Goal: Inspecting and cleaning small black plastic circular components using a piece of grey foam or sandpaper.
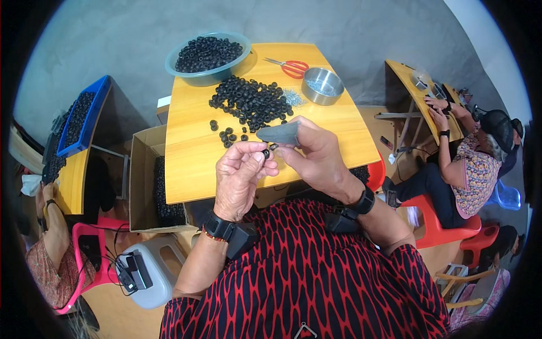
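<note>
My left hand (241, 170) pinches a small black ring-shaped part (266, 153) between thumb and fingertips, above the near part of the yellow table (192, 169). Close against it, my right hand (323, 155) is closed in a pinch, with a grey cloth cover (279, 134) over its index finger. Something small and shiny shows at the right fingertips, too small to name. Beyond my hands lies a heap of black ring-shaped parts (248, 101), a few scattered at its near side. A little pile of thin silvery pins (293, 97) lies to its right.
A round metal bowl (323, 97) with pins and red-handled scissors (293, 68) are at the far right. A translucent basin (210, 79) of black parts stands far left. Below is a cardboard box (148, 186). People work at tables either side; a grey stool (148, 271) is left.
</note>
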`<state>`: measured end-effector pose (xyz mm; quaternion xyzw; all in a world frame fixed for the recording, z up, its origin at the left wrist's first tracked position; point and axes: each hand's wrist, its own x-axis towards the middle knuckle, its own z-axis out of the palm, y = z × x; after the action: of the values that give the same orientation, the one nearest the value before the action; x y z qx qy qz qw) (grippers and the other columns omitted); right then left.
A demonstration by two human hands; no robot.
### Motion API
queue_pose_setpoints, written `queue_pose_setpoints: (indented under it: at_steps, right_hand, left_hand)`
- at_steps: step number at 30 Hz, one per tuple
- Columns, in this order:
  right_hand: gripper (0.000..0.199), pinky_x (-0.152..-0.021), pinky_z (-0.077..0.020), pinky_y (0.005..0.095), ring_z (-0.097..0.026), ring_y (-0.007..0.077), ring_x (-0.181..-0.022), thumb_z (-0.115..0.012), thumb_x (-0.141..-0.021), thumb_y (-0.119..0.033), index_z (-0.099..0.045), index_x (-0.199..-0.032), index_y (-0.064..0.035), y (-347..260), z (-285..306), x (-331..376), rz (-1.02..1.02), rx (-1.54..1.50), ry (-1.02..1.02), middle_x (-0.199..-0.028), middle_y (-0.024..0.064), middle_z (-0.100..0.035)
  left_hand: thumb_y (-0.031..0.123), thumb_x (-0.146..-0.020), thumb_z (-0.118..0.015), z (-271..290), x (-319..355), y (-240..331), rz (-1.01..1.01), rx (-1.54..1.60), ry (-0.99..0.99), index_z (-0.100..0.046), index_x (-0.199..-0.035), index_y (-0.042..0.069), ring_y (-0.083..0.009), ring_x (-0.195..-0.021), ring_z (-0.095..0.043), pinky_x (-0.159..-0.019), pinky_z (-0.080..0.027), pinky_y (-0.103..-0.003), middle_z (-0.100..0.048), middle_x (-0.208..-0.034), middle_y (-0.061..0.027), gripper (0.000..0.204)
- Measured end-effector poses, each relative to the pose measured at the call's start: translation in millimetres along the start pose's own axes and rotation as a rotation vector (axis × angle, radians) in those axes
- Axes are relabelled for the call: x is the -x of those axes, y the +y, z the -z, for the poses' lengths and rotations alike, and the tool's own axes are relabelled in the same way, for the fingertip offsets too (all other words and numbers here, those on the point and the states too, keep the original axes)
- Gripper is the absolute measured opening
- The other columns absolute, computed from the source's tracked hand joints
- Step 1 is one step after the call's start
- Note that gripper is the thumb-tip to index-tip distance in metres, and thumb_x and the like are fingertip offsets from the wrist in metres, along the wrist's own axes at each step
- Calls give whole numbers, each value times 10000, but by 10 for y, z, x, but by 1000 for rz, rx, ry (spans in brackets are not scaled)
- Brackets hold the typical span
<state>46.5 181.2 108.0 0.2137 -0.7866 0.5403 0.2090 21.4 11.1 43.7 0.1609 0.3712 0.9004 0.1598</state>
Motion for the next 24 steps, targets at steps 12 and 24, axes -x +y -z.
queue_pose_setpoints:
  at_steps: [12, 24]
  right_hand:
    - [143, -588, -431, 338, -536, 227, -661, -627, -793, 24, -645, -934, 7, -33, 89, -75, -35, 180, -145, -769, 113, -541]
    - [143, -552, -410, 446, -537, 364, -635, -628, -752, 25, -485, -747, 20, -17, 144, -177, 98, 355, -265, -694, 173, -496]
  left_hand:
    - [42, -950, -616, -4, -27, 0, -7, -27, 26, -599, -1065, 10, -188, -812, -704, -726, -613, -317, -681, -937, -119, 121]
    - [6, -933, -630, 32, -19, 3, 53, -39, 29, -598, -1048, -4, -165, -742, -693, -697, -613, -306, -679, -874, -103, 120]
